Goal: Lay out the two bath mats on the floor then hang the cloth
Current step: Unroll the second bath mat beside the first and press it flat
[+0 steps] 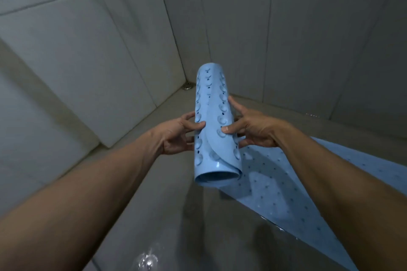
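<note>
A light blue bath mat rolled into a tube (214, 116), its suction cups facing outward, is held in the air above the floor. My left hand (179, 136) grips its left side and my right hand (251, 128) grips its right side, thumbs pressing on the loose flap. A second light blue bath mat (286, 185) with small holes lies flat on the grey floor at the right, partly under my right forearm. No cloth is in view.
Grey tiled walls (99, 50) meet in a corner ahead. A round metal floor drain (188, 85) sits in that corner. The grey floor (176, 215) looks wet, with a glint of light near the bottom edge.
</note>
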Demonstrator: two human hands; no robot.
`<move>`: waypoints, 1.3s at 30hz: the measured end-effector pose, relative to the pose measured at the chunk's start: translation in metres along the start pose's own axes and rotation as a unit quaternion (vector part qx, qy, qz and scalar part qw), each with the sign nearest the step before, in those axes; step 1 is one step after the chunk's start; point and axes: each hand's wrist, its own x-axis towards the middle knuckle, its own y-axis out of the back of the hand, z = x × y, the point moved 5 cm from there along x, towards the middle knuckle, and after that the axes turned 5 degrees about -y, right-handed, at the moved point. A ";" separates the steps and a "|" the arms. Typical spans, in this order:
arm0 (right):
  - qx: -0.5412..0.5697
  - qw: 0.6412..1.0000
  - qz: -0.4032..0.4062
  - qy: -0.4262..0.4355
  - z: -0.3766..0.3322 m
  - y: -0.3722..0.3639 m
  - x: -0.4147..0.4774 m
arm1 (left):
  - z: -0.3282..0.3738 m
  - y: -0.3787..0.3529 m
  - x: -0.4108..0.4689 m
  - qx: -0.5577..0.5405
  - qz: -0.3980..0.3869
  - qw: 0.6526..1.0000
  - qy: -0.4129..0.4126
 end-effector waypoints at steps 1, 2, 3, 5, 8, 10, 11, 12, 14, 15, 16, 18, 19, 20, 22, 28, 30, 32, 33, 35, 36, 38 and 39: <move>0.002 1.000 -0.004 -0.001 0.007 0.000 -0.004 | -0.008 0.000 -0.002 0.003 0.000 1.000 0.004; 0.005 1.000 -0.007 -0.002 0.014 0.001 -0.007 | -0.014 -0.001 -0.004 0.004 -0.002 1.000 0.006; 0.005 1.000 -0.006 -0.004 0.020 0.002 -0.009 | -0.020 -0.002 -0.003 0.007 -0.005 1.000 0.005; -0.006 1.000 0.001 -0.023 0.036 0.003 -0.010 | -0.036 -0.006 -0.001 0.016 -0.014 1.000 0.008; 0.000 0.998 0.007 -0.062 0.065 -0.007 -0.011 | -0.066 -0.005 -0.004 0.031 -0.007 0.999 0.027; 0.007 0.997 0.007 -0.075 0.078 -0.016 -0.015 | -0.077 0.000 -0.008 0.060 -0.012 0.997 0.040; 0.007 0.997 0.005 -0.081 0.083 -0.020 -0.016 | -0.080 0.003 -0.011 0.077 -0.018 0.996 0.048; 0.011 0.996 0.005 -0.087 0.087 -0.026 -0.017 | -0.082 0.006 -0.014 0.091 -0.025 0.994 0.054; 0.027 0.996 0.014 -0.086 0.094 -0.037 -0.020 | -0.083 0.012 -0.020 0.106 -0.039 0.992 0.056; 0.032 0.996 0.024 -0.081 0.097 -0.042 -0.020 | -0.083 0.016 -0.023 0.107 -0.043 0.992 0.053; 0.031 0.996 0.034 -0.079 0.099 -0.050 -0.021 | -0.085 0.020 -0.026 0.108 -0.045 0.992 0.050; 0.026 0.995 0.050 -0.083 0.105 -0.067 -0.025 | -0.090 0.028 -0.035 0.113 -0.051 0.991 0.052; 0.025 0.994 0.058 -0.085 0.108 -0.076 -0.028 | -0.095 0.033 -0.039 0.115 -0.055 0.990 0.056; 0.027 0.994 0.068 -0.084 0.112 -0.085 -0.032 | -0.099 0.038 -0.043 0.117 -0.063 0.989 0.060; 0.037 0.992 0.088 -0.080 0.121 -0.100 -0.040 | -0.106 0.044 -0.049 0.124 -0.082 0.987 0.066; 0.069 0.987 0.107 -0.099 0.146 -0.121 -0.049 | -0.126 0.054 -0.053 0.142 -0.115 0.979 0.090; 0.065 0.986 0.110 -0.103 0.150 -0.117 -0.042 | -0.132 0.058 -0.045 0.135 -0.112 0.980 0.090; 0.048 0.986 0.117 -0.105 0.152 -0.114 -0.033 | -0.138 0.061 -0.034 0.128 -0.107 0.981 0.094; 0.035 0.986 0.124 -0.109 0.155 -0.113 -0.029 | -0.143 0.061 -0.029 0.128 -0.104 0.981 0.099; 0.012 0.984 0.137 -0.114 0.160 -0.112 -0.028 | -0.152 0.059 -0.023 0.129 -0.100 0.980 0.112; 0.005 0.983 0.142 -0.116 0.164 -0.113 -0.031 | -0.158 0.056 -0.022 0.126 -0.101 0.980 0.120; 0.009 0.983 0.144 -0.115 0.173 -0.118 -0.036 | -0.168 0.053 -0.026 0.111 -0.105 0.979 0.135; 0.016 0.983 0.145 -0.112 0.180 -0.122 -0.038 | -0.175 0.053 -0.030 0.102 -0.105 0.979 0.144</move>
